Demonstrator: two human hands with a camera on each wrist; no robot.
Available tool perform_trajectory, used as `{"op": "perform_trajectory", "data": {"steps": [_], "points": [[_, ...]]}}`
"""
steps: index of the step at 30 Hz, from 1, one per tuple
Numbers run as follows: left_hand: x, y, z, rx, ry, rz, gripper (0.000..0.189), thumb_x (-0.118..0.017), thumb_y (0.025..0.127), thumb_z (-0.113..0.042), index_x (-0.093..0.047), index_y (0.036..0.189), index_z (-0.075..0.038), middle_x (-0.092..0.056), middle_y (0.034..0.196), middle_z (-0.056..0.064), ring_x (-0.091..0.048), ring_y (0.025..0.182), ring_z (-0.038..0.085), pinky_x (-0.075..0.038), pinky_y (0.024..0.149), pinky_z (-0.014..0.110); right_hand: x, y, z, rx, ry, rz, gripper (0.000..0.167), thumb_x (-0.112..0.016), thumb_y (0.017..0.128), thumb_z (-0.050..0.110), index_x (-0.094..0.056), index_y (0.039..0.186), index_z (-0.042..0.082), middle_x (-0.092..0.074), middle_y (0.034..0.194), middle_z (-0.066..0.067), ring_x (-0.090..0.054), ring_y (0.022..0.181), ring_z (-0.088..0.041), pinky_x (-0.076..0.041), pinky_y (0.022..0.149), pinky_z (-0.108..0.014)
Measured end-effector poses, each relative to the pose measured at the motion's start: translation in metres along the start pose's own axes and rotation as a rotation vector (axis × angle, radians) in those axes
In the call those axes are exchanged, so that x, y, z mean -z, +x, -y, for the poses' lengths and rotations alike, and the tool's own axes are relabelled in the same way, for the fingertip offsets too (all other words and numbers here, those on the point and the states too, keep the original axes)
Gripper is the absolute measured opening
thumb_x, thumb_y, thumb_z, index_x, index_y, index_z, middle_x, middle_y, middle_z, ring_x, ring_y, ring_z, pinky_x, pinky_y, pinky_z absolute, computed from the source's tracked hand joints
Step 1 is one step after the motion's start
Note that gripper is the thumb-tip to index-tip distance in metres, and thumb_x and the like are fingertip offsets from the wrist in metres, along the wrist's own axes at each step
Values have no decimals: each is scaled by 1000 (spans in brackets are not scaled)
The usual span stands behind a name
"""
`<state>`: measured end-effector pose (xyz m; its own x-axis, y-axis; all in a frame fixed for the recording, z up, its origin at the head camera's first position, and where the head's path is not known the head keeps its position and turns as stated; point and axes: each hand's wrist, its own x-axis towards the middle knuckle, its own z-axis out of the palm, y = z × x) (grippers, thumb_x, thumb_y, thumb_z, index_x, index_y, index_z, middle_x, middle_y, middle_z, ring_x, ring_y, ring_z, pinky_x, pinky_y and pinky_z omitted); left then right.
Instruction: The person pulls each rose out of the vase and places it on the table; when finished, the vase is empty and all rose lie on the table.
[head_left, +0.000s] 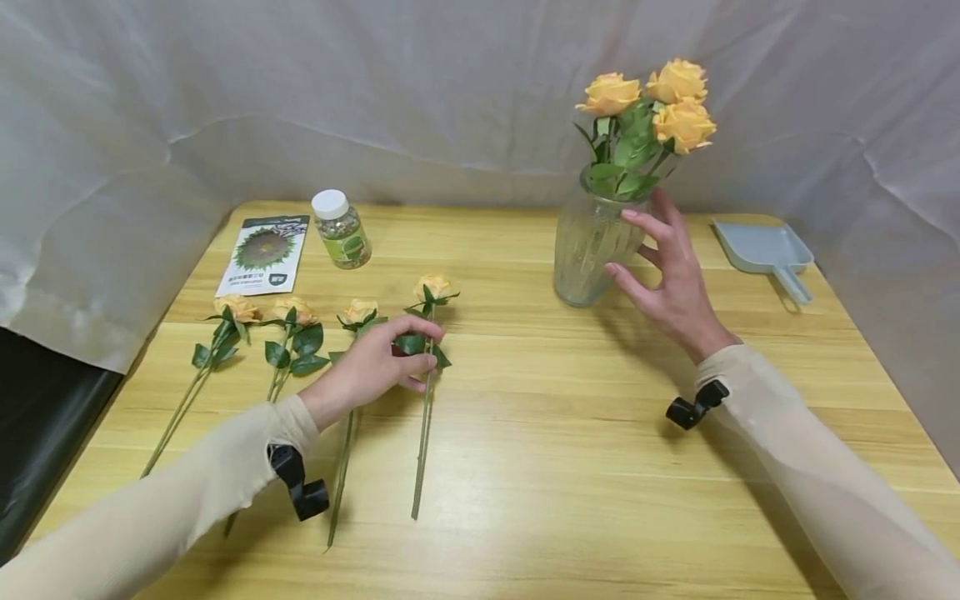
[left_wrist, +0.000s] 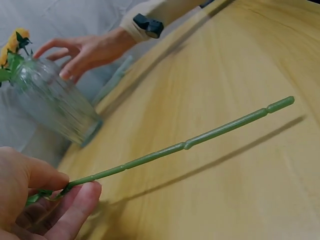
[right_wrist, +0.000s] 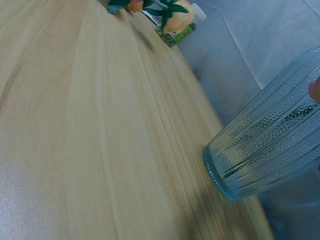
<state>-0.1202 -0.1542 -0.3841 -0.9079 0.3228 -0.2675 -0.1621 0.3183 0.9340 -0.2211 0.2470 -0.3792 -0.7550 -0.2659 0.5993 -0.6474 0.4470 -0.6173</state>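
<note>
My left hand [head_left: 378, 358] pinches the green stem of a yellow rose [head_left: 424, 433] between thumb and fingers, below its bloom. In the left wrist view the bare lower stem [left_wrist: 225, 127] points away from the hand, above its shadow on the table. A clear ribbed glass vase [head_left: 585, 250] stands upright at the back right with three yellow roses [head_left: 682, 125] in it. Beside the vase's upper right side is my right hand [head_left: 670, 279], its fingers spread and loosely bent. A fingertip [right_wrist: 315, 90] shows at the glass in the right wrist view; whether it touches cannot be told.
Three more yellow roses [head_left: 197, 379] lie in a row on the table's left side, one partly behind the left hand. A seed packet [head_left: 264, 257] and a white-capped jar [head_left: 343, 232] are behind them. A grey-blue dustpan [head_left: 765, 248] lies at the far right, near the curtain.
</note>
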Motion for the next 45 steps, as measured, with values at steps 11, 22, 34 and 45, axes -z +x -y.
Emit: {"op": "perform_trajectory", "data": {"steps": [11, 22, 34, 45], "points": [[-8, -4, 21, 4, -46, -1, 41, -67, 105, 3, -60, 145, -2, -56, 146, 25, -74, 97, 27, -70, 84, 38, -1, 0, 1, 3, 2, -3, 69, -79, 94, -6, -50, 155, 9, -19, 181, -9, -31, 164, -30, -52, 118, -27], [-15, -7, 23, -17, 36, -7, 40, -71, 106, -7, -62, 145, -8, -63, 129, 23, -72, 88, 25, -70, 76, 37, -1, 0, 0, 8, -7, -7, 69, -79, 94, -5, -50, 156, 9, -19, 182, -6, -30, 165, -27, -53, 118, -27], [-19, -14, 23, -89, 210, -89, 34, -76, 104, -11, -67, 136, -9, -55, 143, 20, -71, 71, 21, -68, 62, 34, -2, -1, -2, 5, -18, 3, 69, -79, 95, -4, -49, 156, 10, -18, 182, -6, -32, 164, -30, -52, 117, -25], [-14, -23, 12, -139, 247, -178, 29, -77, 103, -13, -67, 130, -9, -48, 156, 17, -66, 61, 23, -64, 51, 38, -2, 0, -2, 15, 1, -13, 70, -79, 94, -7, -50, 155, 7, -20, 181, -7, -31, 165, -29, -53, 116, -24]]}}
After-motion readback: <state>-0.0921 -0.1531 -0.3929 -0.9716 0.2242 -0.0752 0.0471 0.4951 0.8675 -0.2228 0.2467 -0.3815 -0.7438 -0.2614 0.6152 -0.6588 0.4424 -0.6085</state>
